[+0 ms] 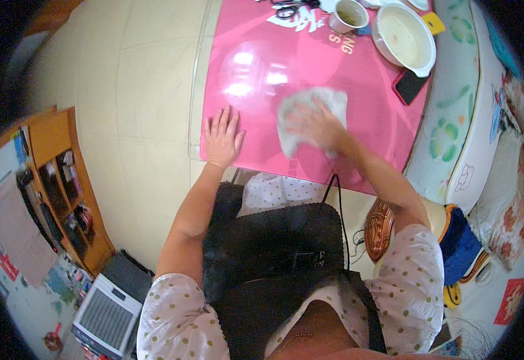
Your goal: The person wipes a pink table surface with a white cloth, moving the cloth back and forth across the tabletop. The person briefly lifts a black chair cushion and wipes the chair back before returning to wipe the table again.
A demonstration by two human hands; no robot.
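Observation:
My right hand (pixel 313 123) lies over a crumpled white cloth (pixel 336 101) and presses it onto a glossy pink tabletop (pixel 262 148). Motion blurs that hand and part of the cloth. Near the left front corner, my left hand (pixel 221 137) rests palm down on the pink surface, fingers a little apart and holding nothing. Bright light reflections show on the tabletop beyond both hands. Beneath the front edge, my lap and a black apron (pixel 275 234) are in view.
Toward the far right stand a cup of liquid (pixel 349 17) and a white basin (pixel 403 38). A phone (pixel 409 87) lies by the basin. Dark scissors (pixel 286 9) are at the far edge. A green-patterned sofa (pixel 444 139) borders the right; a wooden cabinet (pixel 79 180) stands left.

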